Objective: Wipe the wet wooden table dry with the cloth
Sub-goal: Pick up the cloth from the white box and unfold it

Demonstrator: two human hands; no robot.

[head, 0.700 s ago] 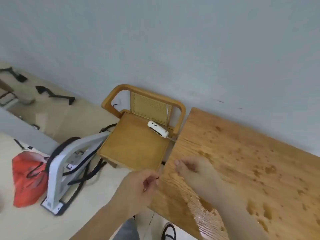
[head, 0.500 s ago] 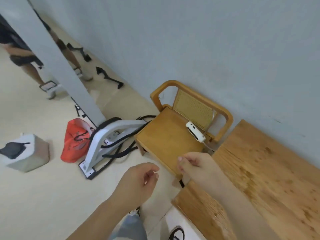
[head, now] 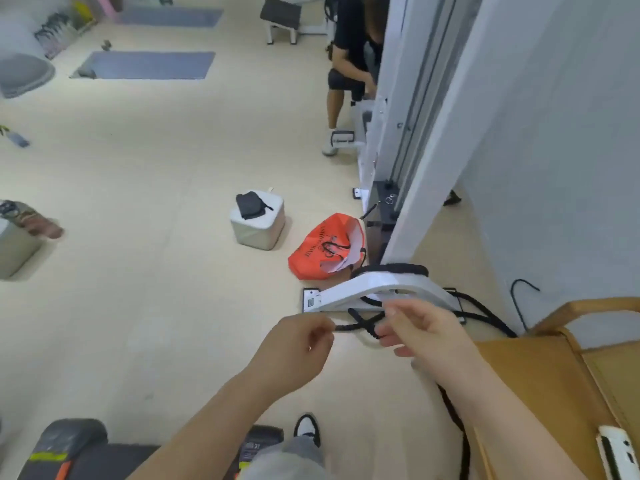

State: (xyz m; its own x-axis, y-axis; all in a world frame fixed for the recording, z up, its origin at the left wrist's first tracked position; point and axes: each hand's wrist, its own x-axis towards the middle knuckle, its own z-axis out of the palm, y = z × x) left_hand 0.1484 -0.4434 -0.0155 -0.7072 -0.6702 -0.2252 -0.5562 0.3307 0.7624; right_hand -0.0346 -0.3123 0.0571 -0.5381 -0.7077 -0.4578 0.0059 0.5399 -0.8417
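Both hands up over the floor, close together, not touching. Left hand (head: 294,351) loosely curled, thumb & forefinger pinched; can't tell if anything's in the pinch. Right hand (head: 420,332) half open, fingers bent, holding nothing visible. No cloth or table in view. Wooden chair (head: 540,382) just right of right hand. Black rope (head: 360,322) & white frame (head: 374,289) on floor beyond the hands; orange bag (head: 322,251) further off.

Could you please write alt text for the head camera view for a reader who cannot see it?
Two bare hands, left hand and right hand, are raised over a pale floor, holding no cloth; the table is out of view. An orange bag and a white box sit ahead, a wooden chair at right.
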